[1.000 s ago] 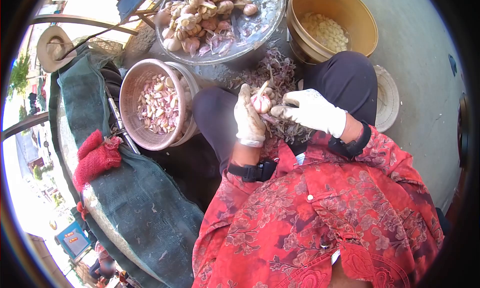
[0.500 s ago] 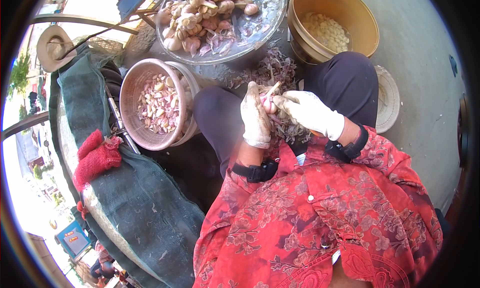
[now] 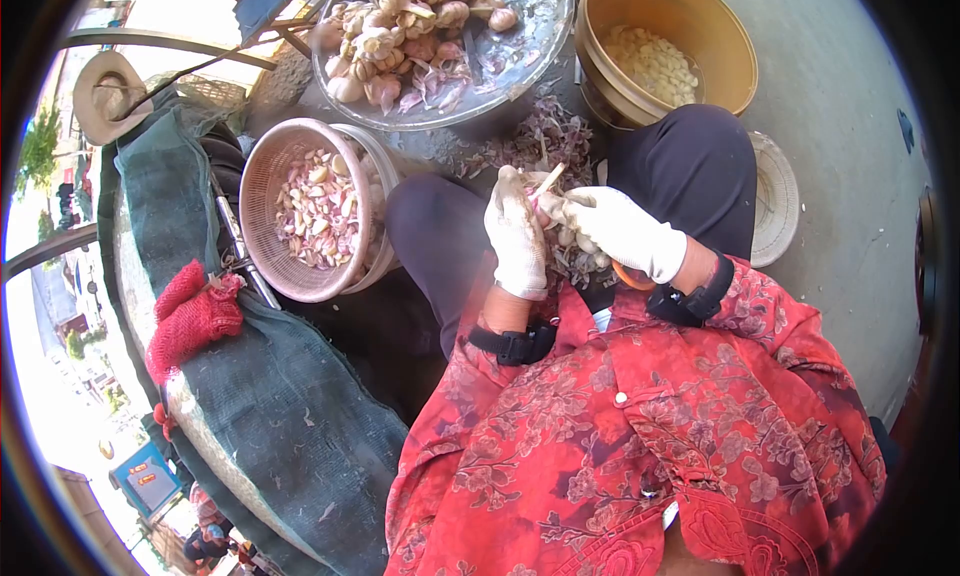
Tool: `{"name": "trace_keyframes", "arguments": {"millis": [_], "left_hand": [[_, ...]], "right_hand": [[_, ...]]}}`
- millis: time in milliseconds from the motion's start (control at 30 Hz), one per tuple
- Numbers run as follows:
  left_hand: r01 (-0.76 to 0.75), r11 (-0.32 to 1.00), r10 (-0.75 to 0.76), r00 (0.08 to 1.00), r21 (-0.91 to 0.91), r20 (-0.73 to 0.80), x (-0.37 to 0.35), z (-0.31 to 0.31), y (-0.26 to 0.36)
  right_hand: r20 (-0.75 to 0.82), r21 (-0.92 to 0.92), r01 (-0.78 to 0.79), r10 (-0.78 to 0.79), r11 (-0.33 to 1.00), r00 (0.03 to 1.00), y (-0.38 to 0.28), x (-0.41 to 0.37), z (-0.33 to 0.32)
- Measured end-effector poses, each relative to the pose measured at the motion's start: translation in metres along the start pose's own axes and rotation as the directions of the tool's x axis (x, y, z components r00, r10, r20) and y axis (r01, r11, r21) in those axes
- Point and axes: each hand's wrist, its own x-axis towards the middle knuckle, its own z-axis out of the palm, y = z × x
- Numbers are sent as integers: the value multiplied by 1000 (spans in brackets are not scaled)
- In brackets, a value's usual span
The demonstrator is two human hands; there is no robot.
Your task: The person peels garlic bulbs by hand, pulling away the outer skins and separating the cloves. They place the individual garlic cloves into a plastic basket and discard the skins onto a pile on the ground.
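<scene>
Both of my hands wear white gloves and meet in front of my knees. My left hand [image 3: 517,238] is closed around a garlic bulb [image 3: 543,202], whose pale stem sticks up. My right hand [image 3: 625,226] is closed, its fingertips pressed against the bulb's right side. Below the right palm shows a curved orange piece [image 3: 630,276]; its kind I cannot make out. The fingers cover most of the bulb. Garlic skins [image 3: 550,141] lie on the floor beyond and beneath the hands.
A metal basin [image 3: 530,56] holds garlic bulbs. The pink basket [image 3: 262,191] contains loose cloves. Pale peeled cloves lie in the tan bucket [image 3: 720,36]. To the right is a white woven lid-like disc [image 3: 778,201]; red mesh [image 3: 200,311] rests on green netting [image 3: 290,406].
My right fingers have shifted over the bulb and cover more of it. Its stem has tilted slightly right, and more of the orange piece shows.
</scene>
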Motion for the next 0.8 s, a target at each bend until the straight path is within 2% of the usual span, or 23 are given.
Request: {"name": "trace_keyframes", "arguments": {"millis": [100,200,267,300,367,400,433,467,500,533,567,600,633,667,700,733,767,800], "left_hand": [[-42,997,39,998,-63,-50,-3,8,6],[0,999,1,1000,-41,28,1,0,-1],[239,952,-214,966,-189,143,1,-2,0],[239,953,-214,966,-188,143,2,-3,5],[394,873,-268,879,-286,394,1,-3,17],[354,880,-223,896,-315,383,-3,-1,16],[352,881,-222,897,-315,381,-3,-1,14],[384,868,-256,890,-315,377,0,-3,10],[416,853,-291,880,-315,374,3,-5,5],[416,854,-291,880,-313,377,7,-7,-4],[244,940,-168,940,-237,298,12,-10,-15],[65,987,-30,973,-145,228,13,-9,-17],[64,988,-30,973,-144,229,14,-11,-18],[158,943,-95,972,-292,217,15,-13,-18],[244,867,-163,963,-434,217,16,-14,-15],[258,897,-193,959,-359,205,5,-4,9],[257,897,-193,960,-359,205,2,-1,13],[175,935,-134,979,-310,152,-1,1,16]], "right_hand": [[-6,-44,-11,10,999,1000,-1,2,-2],[22,-9,-65,65,998,998,3,6,-7],[25,-2,-2,2,1000,1000,0,5,-8],[25,-1,-1,1,1000,1000,-1,4,-9],[40,27,10,-11,1000,999,-4,0,-10],[42,27,10,-11,1000,999,-2,-1,-10],[63,108,21,-28,994,998,2,1,-11],[81,189,30,-46,982,996,6,2,-12],[80,190,31,-47,981,996,10,6,-9],[9,62,119,-119,991,993,13,11,-4],[-53,-72,195,-199,978,978,14,13,-2],[-54,-72,196,-200,978,978,14,11,-1],[1,-417,335,-369,845,930,13,8,0],[110,-696,424,-497,580,861,11,4,0],[165,-797,343,-367,497,915,4,1,0],[197,-805,365,-369,468,908,4,-1,-1],[231,-810,389,-370,439,900,4,-3,-1],[234,-809,391,-370,438,899,3,-3,-1]]}}
